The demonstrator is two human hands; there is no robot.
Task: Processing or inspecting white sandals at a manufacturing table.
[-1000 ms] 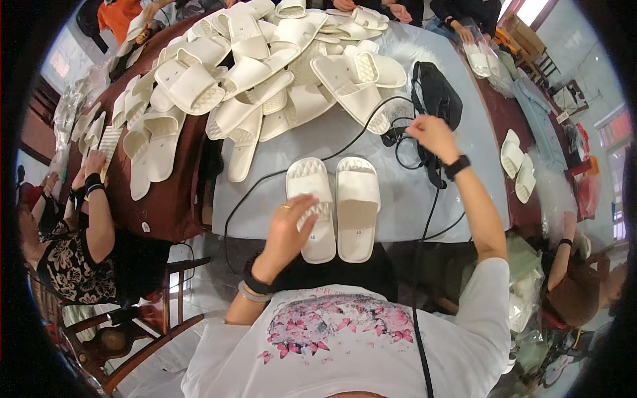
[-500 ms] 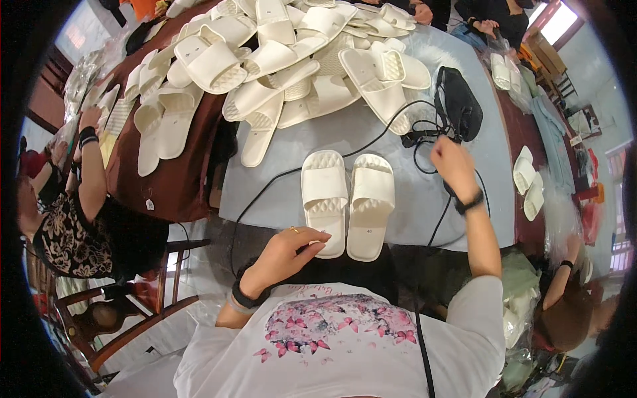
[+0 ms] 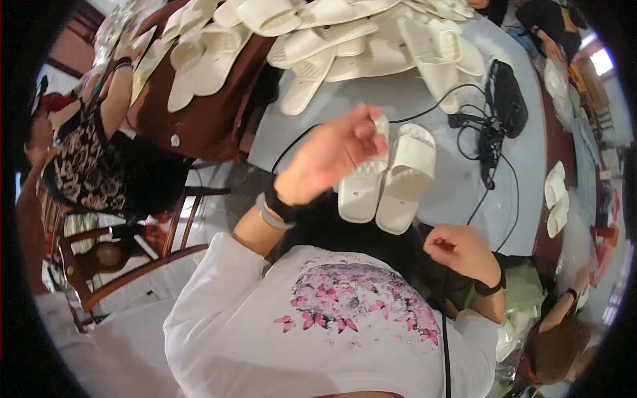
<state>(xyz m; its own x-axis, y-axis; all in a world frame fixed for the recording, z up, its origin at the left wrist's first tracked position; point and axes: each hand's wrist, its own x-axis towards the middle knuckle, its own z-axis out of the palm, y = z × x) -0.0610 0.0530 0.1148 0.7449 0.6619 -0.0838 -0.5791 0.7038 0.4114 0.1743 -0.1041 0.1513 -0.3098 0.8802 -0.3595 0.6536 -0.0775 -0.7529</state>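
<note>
A pair of cream slide slippers lies side by side on the pale grey table cover, heels toward me. My left hand (image 3: 338, 151) is raised over the left slipper (image 3: 358, 199) and hides much of its strap. Its fingers are loosely bent, somewhat apart and blurred, with nothing visible in them. The right slipper (image 3: 398, 196) is in plain sight, its quilted footbed showing around the strap. By the near table edge, right of the pair, my right hand (image 3: 464, 255) is curled into a loose fist, with nothing seen in it.
A heap of cream slippers (image 3: 368, 66) covers the far side. At right lie a black pouch (image 3: 507, 99) and a tangled black cable (image 3: 472, 156). Another slipper pair (image 3: 556, 199) rests on the brown cloth. A wooden chair (image 3: 109, 259) and co-workers flank the table.
My left hand has lifted from the left slipper's heel and moved forward over its strap. My right hand has drawn back from the cable to the near edge. The whole view has shifted.
</note>
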